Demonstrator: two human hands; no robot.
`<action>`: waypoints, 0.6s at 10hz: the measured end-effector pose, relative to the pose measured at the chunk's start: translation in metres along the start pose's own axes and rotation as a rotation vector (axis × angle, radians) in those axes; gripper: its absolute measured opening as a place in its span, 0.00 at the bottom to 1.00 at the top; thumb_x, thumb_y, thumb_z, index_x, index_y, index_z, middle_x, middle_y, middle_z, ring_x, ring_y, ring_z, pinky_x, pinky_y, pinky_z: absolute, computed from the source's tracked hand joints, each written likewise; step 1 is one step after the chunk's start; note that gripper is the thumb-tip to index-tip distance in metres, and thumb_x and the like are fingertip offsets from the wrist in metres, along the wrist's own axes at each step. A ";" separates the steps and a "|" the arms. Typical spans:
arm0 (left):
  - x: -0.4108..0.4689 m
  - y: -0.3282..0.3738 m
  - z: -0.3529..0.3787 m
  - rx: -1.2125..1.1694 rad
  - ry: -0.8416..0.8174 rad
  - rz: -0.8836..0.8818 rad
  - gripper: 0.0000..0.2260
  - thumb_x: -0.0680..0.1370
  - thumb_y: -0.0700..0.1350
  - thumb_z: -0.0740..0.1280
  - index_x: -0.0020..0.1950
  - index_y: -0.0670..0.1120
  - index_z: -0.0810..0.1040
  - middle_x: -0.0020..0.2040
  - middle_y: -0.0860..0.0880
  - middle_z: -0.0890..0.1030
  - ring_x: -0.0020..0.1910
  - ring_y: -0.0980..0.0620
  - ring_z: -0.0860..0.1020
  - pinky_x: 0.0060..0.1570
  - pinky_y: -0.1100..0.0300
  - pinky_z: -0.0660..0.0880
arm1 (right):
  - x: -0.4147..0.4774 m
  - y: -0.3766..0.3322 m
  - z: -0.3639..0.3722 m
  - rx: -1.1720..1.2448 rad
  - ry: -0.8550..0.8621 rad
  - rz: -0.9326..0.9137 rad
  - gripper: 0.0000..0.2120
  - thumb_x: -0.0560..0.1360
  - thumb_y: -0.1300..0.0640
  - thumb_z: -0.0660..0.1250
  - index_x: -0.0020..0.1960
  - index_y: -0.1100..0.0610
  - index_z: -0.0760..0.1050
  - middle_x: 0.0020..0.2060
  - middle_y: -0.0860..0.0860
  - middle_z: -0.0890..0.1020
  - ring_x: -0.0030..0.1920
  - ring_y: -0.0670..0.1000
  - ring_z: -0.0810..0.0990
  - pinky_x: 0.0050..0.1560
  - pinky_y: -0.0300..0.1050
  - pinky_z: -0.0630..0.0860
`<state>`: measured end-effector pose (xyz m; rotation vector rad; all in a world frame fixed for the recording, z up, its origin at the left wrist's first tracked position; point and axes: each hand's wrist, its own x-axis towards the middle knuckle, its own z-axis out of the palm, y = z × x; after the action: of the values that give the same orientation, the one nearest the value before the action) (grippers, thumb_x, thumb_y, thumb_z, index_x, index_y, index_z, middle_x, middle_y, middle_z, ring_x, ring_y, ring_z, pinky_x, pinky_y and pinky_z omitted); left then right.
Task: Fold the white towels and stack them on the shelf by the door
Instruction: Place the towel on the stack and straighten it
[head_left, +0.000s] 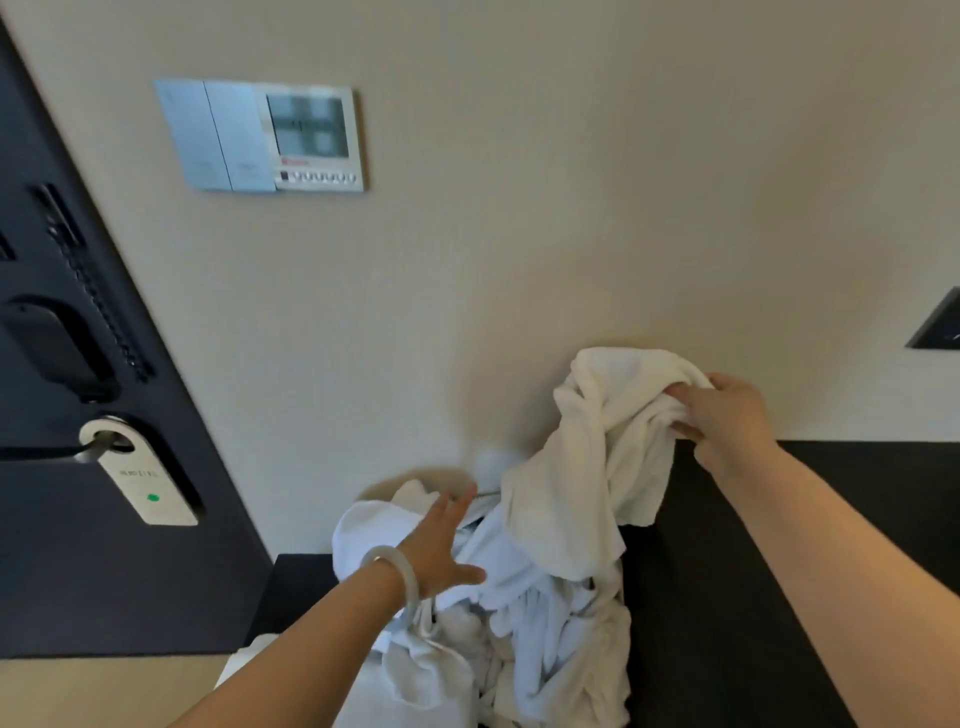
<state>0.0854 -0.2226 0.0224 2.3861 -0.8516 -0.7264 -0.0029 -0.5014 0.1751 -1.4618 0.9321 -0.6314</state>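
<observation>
My right hand (724, 415) grips a bunched white towel (597, 457) and holds it up in front of the beige wall, its loose end hanging down. Below it lies a heap of white towels (524, 639), crumpled in a pile beside the dark shelf (727, 597). My left hand (441, 545), with a pale bangle on the wrist, reaches over the heap with fingers spread and holds nothing.
A dark door (78, 545) stands at the left with a lever handle and a white hanger tag (140, 478). A wall control panel (265, 137) is mounted higher up. A dark plate (937, 322) sits on the wall at the right edge.
</observation>
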 end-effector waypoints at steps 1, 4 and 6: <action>0.007 0.047 -0.002 -0.121 0.026 0.109 0.52 0.72 0.55 0.75 0.79 0.55 0.37 0.80 0.51 0.40 0.79 0.50 0.44 0.76 0.51 0.54 | 0.013 -0.050 -0.012 0.232 -0.012 0.106 0.20 0.78 0.63 0.68 0.69 0.61 0.70 0.56 0.57 0.77 0.52 0.55 0.78 0.48 0.49 0.80; 0.039 0.145 -0.006 -0.491 0.124 0.255 0.42 0.78 0.54 0.68 0.80 0.50 0.42 0.79 0.50 0.54 0.77 0.49 0.58 0.73 0.56 0.58 | 0.018 -0.173 -0.103 0.249 0.112 -0.140 0.10 0.81 0.64 0.61 0.61 0.58 0.73 0.52 0.52 0.75 0.38 0.44 0.74 0.28 0.32 0.76; 0.055 0.185 0.022 -0.373 0.002 0.289 0.30 0.81 0.52 0.63 0.79 0.54 0.51 0.76 0.51 0.63 0.73 0.51 0.65 0.72 0.56 0.63 | 0.061 -0.079 -0.214 -0.319 0.476 -0.042 0.17 0.77 0.69 0.61 0.65 0.70 0.73 0.61 0.65 0.78 0.42 0.54 0.74 0.42 0.48 0.76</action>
<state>0.0315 -0.3916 0.1016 1.8882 -0.9424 -0.6958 -0.1340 -0.6729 0.2696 -1.6473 1.4245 -0.9170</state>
